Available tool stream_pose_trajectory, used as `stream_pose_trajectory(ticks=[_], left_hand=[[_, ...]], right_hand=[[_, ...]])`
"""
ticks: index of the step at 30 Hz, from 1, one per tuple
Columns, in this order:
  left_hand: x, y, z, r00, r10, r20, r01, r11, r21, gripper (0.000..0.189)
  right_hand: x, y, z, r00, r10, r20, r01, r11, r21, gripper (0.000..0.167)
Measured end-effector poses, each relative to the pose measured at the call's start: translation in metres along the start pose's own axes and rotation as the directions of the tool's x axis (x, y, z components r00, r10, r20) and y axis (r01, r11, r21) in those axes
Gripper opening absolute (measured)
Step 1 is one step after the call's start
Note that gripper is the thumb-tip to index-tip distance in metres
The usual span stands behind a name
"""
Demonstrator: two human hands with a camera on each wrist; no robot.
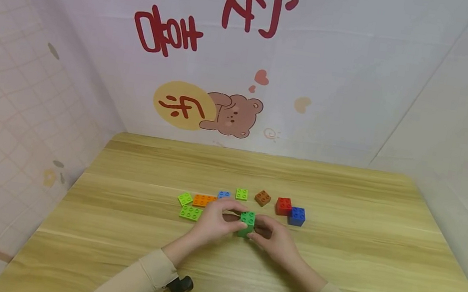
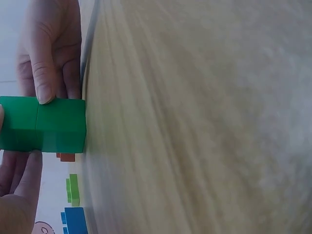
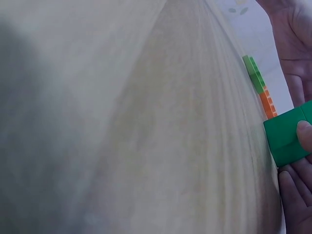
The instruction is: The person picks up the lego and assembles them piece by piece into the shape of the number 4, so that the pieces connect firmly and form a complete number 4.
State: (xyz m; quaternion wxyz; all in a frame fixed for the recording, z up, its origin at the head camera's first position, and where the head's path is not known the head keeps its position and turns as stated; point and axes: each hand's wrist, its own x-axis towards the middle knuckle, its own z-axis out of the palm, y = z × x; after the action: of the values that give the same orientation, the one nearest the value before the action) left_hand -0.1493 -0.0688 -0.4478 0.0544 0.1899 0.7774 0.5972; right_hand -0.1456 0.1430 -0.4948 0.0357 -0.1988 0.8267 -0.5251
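Two green bricks sit one on the other as an upright stack. In the head view the studs of the upper green brick (image 1: pixel 248 217) face up, and the lower green brick (image 1: pixel 244 232) shows beneath it. My left hand (image 1: pixel 214 221) pinches the stack from the left, its thumb on the upper brick. From the right, my right hand (image 1: pixel 280 243) pinches it lower down, and its thumb (image 2: pixel 45 90) lies near the seam in the left wrist view. The stack's lower end is right at the wooden tabletop (image 3: pixel 209 146).
Behind the hands lie an orange brick (image 1: pixel 204 200), a light blue brick (image 1: pixel 224 195), a brown brick (image 1: pixel 263 198) and several lime bricks (image 1: pixel 190 212). To the right, a red brick (image 1: pixel 284 206) stands beside a dark blue brick (image 1: pixel 297 216). A printed cloth (image 1: pixel 339 81) hangs behind the table.
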Motion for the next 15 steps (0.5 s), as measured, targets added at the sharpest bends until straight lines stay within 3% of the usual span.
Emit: stream_pose_trajectory(ticks=[7, 14, 15], left_hand=[[-0.001, -0.002, 0.000, 1.000, -0.018, -0.004, 0.018, 1.000, -0.006, 0.029], [-0.009, 0.034, -0.003, 1.000, -0.016, -0.004, 0.015, 0.999, -0.041, 0.029], [-0.009, 0.034, -0.003, 1.000, -0.017, -0.004, 0.017, 0.999, -0.043, 0.029]], right_hand=[[0.000, 0.001, 0.001, 1.000, -0.005, -0.009, 0.004, 1.000, -0.017, 0.035], [-0.001, 0.000, 0.001, 1.000, -0.013, -0.013, 0.013, 1.000, -0.023, 0.033], [-0.001, 0.000, 0.001, 1.000, -0.015, -0.015, 0.015, 1.000, -0.027, 0.033]])
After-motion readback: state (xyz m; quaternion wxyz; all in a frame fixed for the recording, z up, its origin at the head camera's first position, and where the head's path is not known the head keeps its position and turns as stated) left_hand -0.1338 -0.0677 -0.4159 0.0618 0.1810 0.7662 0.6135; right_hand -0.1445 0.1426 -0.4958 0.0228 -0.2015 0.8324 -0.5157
